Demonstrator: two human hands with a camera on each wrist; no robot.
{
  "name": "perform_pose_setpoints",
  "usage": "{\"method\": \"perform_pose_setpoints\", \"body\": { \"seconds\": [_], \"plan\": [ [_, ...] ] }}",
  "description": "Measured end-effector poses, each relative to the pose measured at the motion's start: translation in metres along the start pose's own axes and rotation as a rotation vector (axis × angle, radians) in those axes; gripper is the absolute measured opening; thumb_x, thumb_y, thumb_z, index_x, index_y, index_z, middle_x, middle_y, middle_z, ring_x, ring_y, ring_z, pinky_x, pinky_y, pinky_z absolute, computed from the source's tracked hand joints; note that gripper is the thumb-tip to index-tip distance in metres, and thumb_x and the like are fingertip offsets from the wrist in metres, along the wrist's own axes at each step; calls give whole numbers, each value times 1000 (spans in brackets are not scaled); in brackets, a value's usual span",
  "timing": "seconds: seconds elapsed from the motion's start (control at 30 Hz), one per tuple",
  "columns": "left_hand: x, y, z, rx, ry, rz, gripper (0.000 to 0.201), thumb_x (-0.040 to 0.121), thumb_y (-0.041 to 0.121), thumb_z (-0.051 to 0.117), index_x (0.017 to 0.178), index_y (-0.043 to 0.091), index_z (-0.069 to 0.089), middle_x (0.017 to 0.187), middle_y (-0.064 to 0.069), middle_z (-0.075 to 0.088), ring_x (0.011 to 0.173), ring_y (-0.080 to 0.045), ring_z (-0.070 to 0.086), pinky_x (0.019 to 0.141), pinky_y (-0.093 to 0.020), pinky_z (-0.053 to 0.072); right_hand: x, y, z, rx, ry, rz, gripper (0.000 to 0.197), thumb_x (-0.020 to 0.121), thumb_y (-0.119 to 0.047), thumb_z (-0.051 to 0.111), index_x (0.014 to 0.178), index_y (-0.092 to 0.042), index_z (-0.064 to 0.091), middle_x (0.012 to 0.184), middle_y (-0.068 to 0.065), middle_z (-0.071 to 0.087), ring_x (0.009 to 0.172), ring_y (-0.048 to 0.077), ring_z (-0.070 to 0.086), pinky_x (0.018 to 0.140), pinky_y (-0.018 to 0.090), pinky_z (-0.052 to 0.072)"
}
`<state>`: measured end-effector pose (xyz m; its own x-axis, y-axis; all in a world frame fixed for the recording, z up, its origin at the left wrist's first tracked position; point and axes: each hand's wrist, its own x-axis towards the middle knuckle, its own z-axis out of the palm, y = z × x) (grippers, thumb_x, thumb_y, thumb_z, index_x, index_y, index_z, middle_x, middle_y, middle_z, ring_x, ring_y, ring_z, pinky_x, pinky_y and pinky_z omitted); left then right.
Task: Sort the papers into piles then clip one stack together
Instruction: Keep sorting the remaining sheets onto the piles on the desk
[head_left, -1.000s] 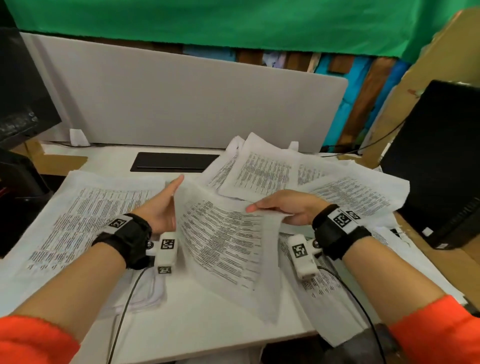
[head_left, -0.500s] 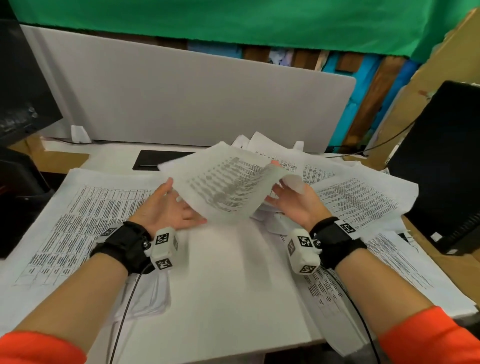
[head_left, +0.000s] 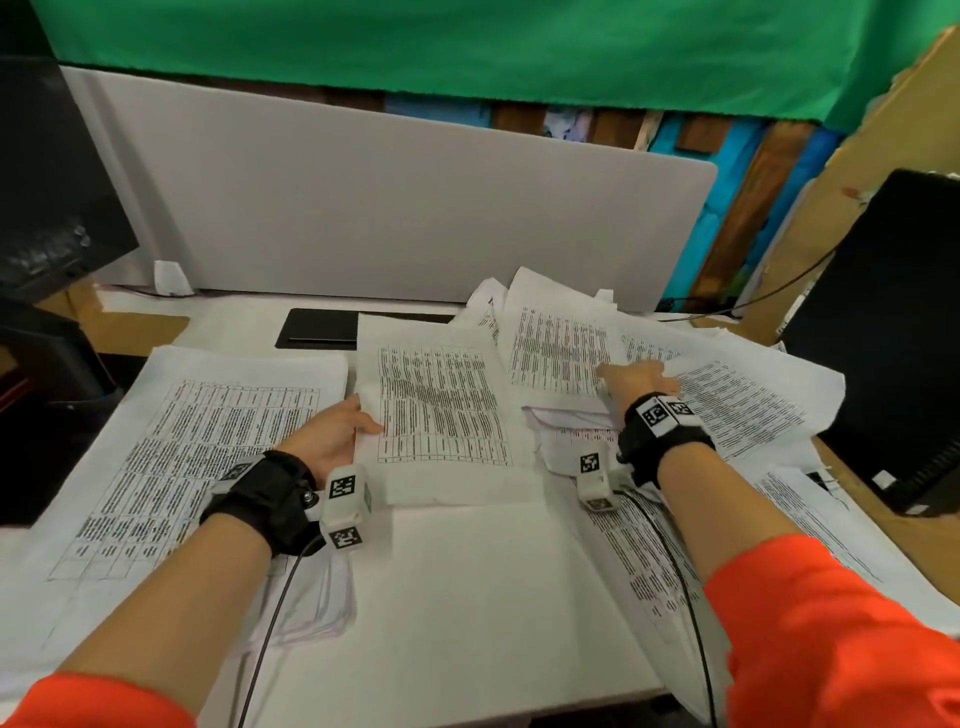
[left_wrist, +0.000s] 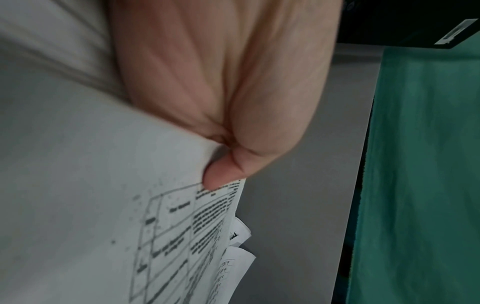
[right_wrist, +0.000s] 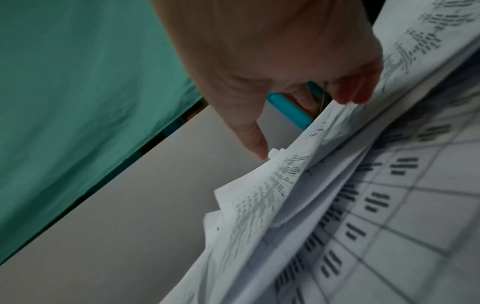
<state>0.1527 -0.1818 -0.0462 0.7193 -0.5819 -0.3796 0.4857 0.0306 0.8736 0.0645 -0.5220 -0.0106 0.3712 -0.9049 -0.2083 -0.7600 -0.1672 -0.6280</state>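
Observation:
A printed table sheet (head_left: 441, 410) lies flat at the middle of the white desk (head_left: 467, 613). My left hand (head_left: 363, 421) pinches its left edge, and the left wrist view shows the thumb (left_wrist: 223, 174) pressed onto the sheet (left_wrist: 103, 205). To the left lies a wide pile of table pages (head_left: 182, 457). On the right is a loose heap of overlapping papers (head_left: 737, 400). My right hand (head_left: 623, 376) rests on that heap with straight fingers. In the right wrist view its fingertips (right_wrist: 355, 94) touch the top pages (right_wrist: 324, 185).
A grey divider panel (head_left: 389, 197) closes the back of the desk. A black monitor (head_left: 52, 182) stands at the left and a black screen (head_left: 893, 338) at the right. A black slot cover (head_left: 322, 327) lies behind the sheet. A thin stack (head_left: 322, 597) sits under my left forearm.
The sheet, held tilted between both hands, swung away from me and now lies flat mid-desk. My right hand let go of it and moved right onto the heap.

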Motion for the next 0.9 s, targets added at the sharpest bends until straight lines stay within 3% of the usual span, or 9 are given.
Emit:
{"method": "perform_pose_setpoints", "body": {
  "seconds": [0.07,0.13,0.2,0.37,0.5,0.57,0.73,0.83,0.9],
  "plan": [
    [-1,-1,1,24,10,-9,39,92,-11,31,123,6,48,80,-12,76,70,-25,74,52,-34,58,8,2,1,-7,-142,-125,50,84,-38,69,123,-9,57,118,11,58,115,28,56,101,40,48],
    [-4,-1,3,26,6,-24,35,94,-5,32,121,5,52,84,-16,75,71,-28,74,54,-38,59,5,5,0,0,-283,-211,10,90,-19,65,86,-14,57,87,4,55,79,17,58,72,28,57],
    [-5,0,4,17,10,-37,39,94,-4,34,129,4,49,91,-18,73,75,-31,73,54,-38,59,7,8,1,6,-243,-218,19,96,-12,53,77,-11,52,82,6,54,69,18,55,61,24,47],
    [-4,-1,4,50,96,-24,44,93,-8,32,135,3,43,96,-14,64,81,-28,63,43,-27,54,9,36,-11,114,98,-345,49,103,-36,40,90,3,66,89,24,66,87,37,63,75,34,47],
    [-1,-2,2,1,124,-67,37,96,3,40,132,4,47,102,-17,67,79,-31,70,47,-33,56,-9,33,-2,657,-302,-167,20,99,-14,52,82,-5,59,97,16,62,77,18,56,78,30,52],
    [-1,-2,0,-18,138,-60,37,98,8,42,134,4,46,104,-17,68,74,-28,74,51,-35,57,-33,25,4,786,-528,-57,6,96,-1,54,95,-6,58,98,12,63,80,18,60,65,27,58],
    [-2,-4,0,-40,191,-35,36,101,18,41,132,2,48,84,-12,75,66,-24,74,50,-32,57,-78,18,30,423,-761,-221,20,96,-1,55,116,0,57,100,16,69,77,23,69,51,28,56],
    [-5,-3,7,-47,161,-7,34,102,33,36,118,9,55,63,-4,74,54,-16,71,41,-25,53,-86,15,46,414,-810,-205,30,94,1,58,122,9,53,123,28,62,103,37,67,66,38,61],
    [-5,-2,10,-19,146,18,39,99,42,38,116,12,56,69,-2,75,56,-14,72,40,-23,53,-91,15,54,394,-829,-228,34,93,1,60,126,6,53,127,25,61,113,38,63,83,47,59]
  ]
}}
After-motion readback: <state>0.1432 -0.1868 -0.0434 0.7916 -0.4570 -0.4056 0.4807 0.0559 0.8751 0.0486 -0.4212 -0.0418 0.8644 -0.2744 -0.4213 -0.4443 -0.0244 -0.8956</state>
